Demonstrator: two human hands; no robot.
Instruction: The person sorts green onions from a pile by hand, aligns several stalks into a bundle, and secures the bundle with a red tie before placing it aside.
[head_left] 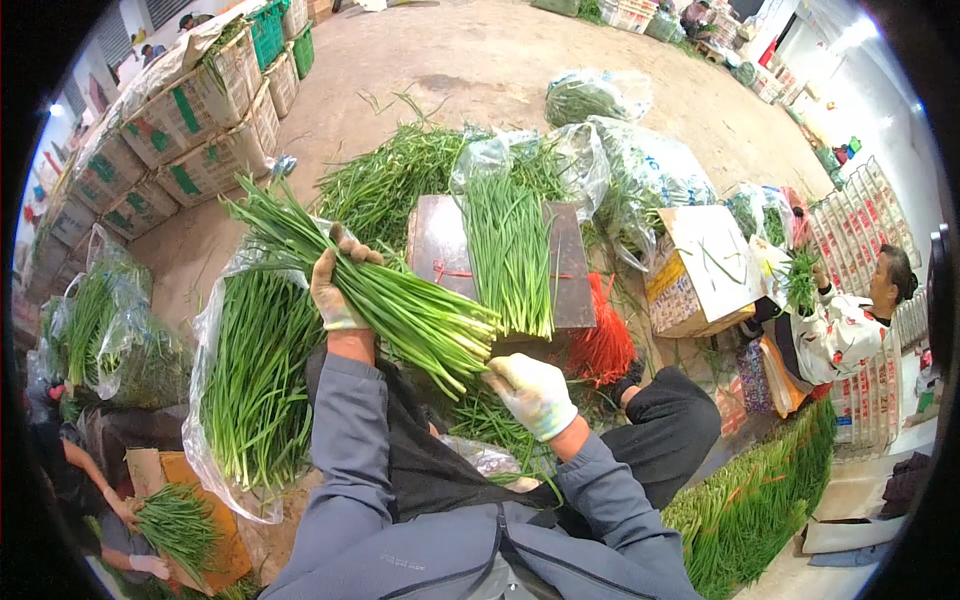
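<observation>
My gloved left hand (340,305) grips a large bunch of long green leafy stalks (400,300), held diagonally with the pale ends toward the lower right. My gloved right hand (522,392) is closed at those pale ends, pinching stalks. Beyond them, another layer of stalks (505,255) lies on a dark board (570,250) with a red string across it. A hank of red ties (597,340) hangs at the board's near right. On my left, an open plastic bag (208,355) holds more long greens (250,380).
A co-worker (840,330) sits at right by a box (700,270); another's hands (125,510) handle greens at lower left. Stacked crates (210,140) line the left back. Bagged greens (590,100) and loose piles (370,180) lie ahead; a long green pile (750,490) is at lower right.
</observation>
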